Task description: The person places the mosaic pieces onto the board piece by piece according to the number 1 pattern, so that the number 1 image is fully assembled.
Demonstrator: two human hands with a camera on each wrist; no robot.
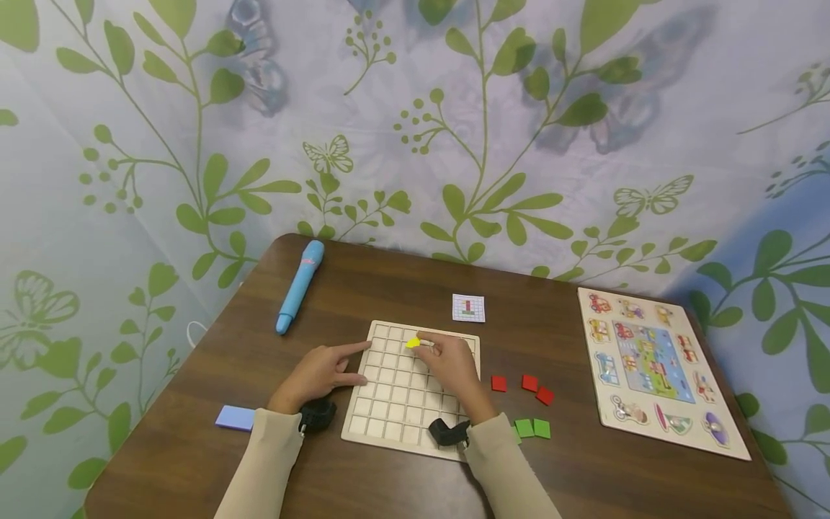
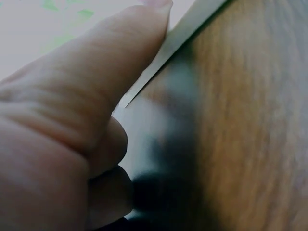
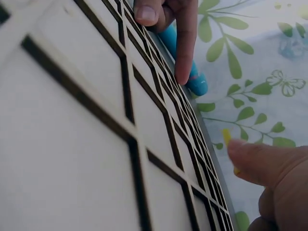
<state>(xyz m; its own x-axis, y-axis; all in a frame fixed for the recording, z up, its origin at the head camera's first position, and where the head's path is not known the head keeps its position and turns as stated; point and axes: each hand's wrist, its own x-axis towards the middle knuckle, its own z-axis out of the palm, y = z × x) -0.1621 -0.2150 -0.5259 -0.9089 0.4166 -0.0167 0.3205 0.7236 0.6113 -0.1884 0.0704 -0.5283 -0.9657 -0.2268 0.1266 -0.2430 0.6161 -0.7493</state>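
Two hands work at a pale grid board [image 1: 389, 404] lying on a brown table [image 1: 570, 476]. The right hand [image 1: 454, 367] lies over the board's upper middle and pinches a small yellow tile [image 1: 412, 343] between thumb and fingertips; the tile sits just above the cells near the board's far edge, though whether it touches the board cannot be told. In the right wrist view the tile [image 3: 226, 137] shows as a yellow sliver beyond the thumb, over the rows of square cells [image 3: 96, 120].

The left hand [image 1: 318, 375] rests at the board's left edge, its forefinger stretched out straight along the far corner and its thumb against the near side; it grips nothing. The left wrist view shows that thumb [image 2: 96, 86] lying against the board's thin edge [image 2: 183, 33], with the rest blurred.

A blue pen [image 1: 300, 285] lies well apart at the far left of the table. A small pattern card [image 1: 468, 308] sits just beyond the board. Three red tiles [image 1: 529, 386] and some green tiles [image 1: 533, 429] lie to the right of the board, near the right sleeve. A lilac block [image 1: 235, 417] lies by the left sleeve. A picture puzzle [image 1: 655, 367] occupies the table's right side.
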